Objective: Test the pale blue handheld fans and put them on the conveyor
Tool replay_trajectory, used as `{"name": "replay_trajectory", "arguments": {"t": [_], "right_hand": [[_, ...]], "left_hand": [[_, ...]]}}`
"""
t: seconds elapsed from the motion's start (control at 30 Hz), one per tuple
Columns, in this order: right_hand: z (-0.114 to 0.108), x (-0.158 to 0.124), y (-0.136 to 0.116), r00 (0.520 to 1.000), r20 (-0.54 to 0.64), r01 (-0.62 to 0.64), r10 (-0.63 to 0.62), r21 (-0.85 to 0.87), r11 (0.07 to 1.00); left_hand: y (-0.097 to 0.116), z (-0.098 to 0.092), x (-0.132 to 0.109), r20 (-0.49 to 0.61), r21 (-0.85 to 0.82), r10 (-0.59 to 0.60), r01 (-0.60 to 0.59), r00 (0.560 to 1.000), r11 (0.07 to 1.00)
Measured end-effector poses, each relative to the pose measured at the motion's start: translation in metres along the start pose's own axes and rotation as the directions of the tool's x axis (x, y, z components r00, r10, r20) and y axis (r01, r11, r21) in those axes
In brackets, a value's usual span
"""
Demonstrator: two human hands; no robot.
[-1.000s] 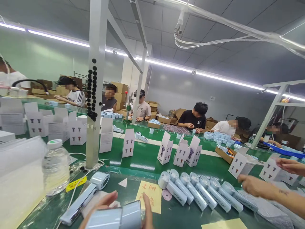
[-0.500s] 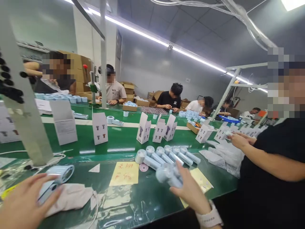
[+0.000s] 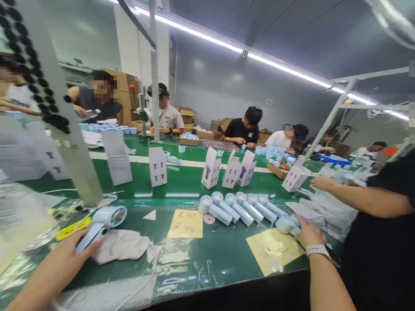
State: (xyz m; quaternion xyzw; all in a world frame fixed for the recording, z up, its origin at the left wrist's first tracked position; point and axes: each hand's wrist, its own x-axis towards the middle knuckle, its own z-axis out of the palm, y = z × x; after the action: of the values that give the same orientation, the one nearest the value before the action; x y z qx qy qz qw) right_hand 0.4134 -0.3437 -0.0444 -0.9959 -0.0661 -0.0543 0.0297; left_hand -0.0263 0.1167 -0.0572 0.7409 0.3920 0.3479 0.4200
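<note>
– What could go wrong here?
– The right hand (image 3: 310, 233) is closed on the end fan (image 3: 284, 225), right of the frame's centre, just beside the row (image 3: 242, 212). A sideways bump there might set the others rolling.
– And the left hand (image 3: 68, 251)?
– Wrapped round the handle of the left fan (image 3: 104, 216), at lower left. A slack grip could drop it on the desk (image 3: 223, 259).
– How do they look?
– Pale blue, glossy, round-headed; the row's handles bear dark lettering. The right hand partly hides the end fan.
</note>
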Motion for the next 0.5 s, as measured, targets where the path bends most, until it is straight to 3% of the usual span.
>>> {"name": "replay_trajectory", "arguments": {"t": [0.07,0.13,0.2,0.27,0.33,0.4,0.47,0.5], "right_hand": [[-0.009,-0.002,-0.008,0.997,-0.056,-0.047,0.046,-0.010,0.999],[-0.021,-0.010,-0.027,0.988,-0.147,-0.047,0.048,0.011,0.999],[-0.032,-0.023,-0.063,0.971,-0.237,0.057,-0.029,0.114,0.992],[-0.037,-0.048,-0.115,0.951,-0.215,0.273,-0.220,0.260,0.926],[-0.034,-0.087,-0.176,0.869,-0.088,0.485,-0.487,0.344,0.804],[-0.023,-0.134,-0.235,0.707,0.023,0.638,-0.707,0.409,0.652],[-0.010,-0.180,-0.283,0.557,0.091,0.713,-0.825,0.457,0.532],[-0.005,-0.200,-0.301,0.520,0.105,0.725,-0.848,0.471,0.502]], "left_hand": [[0.018,-0.008,-0.019,-0.161,0.105,-0.049,0.067,0.986,0.992],[0.039,-0.013,-0.042,-0.239,-0.037,-0.122,0.116,0.963,0.993],[0.056,-0.012,-0.063,-0.132,-0.293,-0.181,0.136,0.975,0.946],[0.068,-0.009,-0.080,0.019,-0.463,-0.140,0.133,0.990,0.876],[0.074,-0.005,-0.092,0.146,-0.585,-0.105,0.172,0.984,0.792],[0.075,-0.001,-0.101,0.202,-0.663,-0.079,0.196,0.976,0.723],[0.076,0.001,-0.109,0.202,-0.711,-0.078,0.201,0.976,0.674],[0.076,0.002,-0.112,0.198,-0.727,-0.086,0.205,0.976,0.656]]}}
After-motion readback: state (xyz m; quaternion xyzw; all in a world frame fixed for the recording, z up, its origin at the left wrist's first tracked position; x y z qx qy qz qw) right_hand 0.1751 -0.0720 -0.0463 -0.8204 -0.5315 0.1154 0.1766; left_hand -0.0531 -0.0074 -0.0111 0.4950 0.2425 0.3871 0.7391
